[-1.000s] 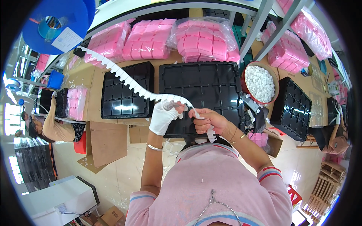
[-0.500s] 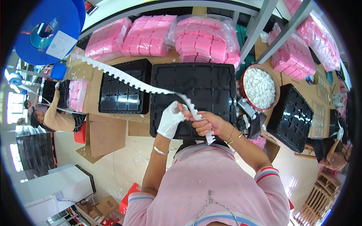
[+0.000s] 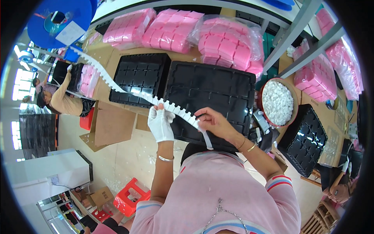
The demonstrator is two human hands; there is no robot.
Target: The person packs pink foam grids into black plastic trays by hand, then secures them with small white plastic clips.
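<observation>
A long white notched strip (image 3: 104,76) runs from the blue reel (image 3: 37,33) at the upper left down to my hands. My left hand (image 3: 160,124), in a white glove with bare fingertips, is closed on the strip in front of the large black tray (image 3: 210,84). Further along, near the strip's loose end (image 3: 207,141), my bare right hand (image 3: 215,123) pinches it between thumb and fingers. Between the two hands the strip is stretched out, showing a row of white blocks. Below my right hand a plainer tail hangs over the tray's near edge.
A smaller black tray (image 3: 138,76) lies to the left, another (image 3: 304,140) to the right. A round red-rimmed bowl (image 3: 277,102) holds white pieces. Bagged pink foam blocks (image 3: 230,43) line the back. Grey posts (image 3: 292,37) rise at the right. A cardboard box (image 3: 113,124) stands at left.
My hands have moved apart; the left went left along the strip and now grips it. The strip between them is spread out, where before it bunched at my right hand. The view has shifted somewhat.
</observation>
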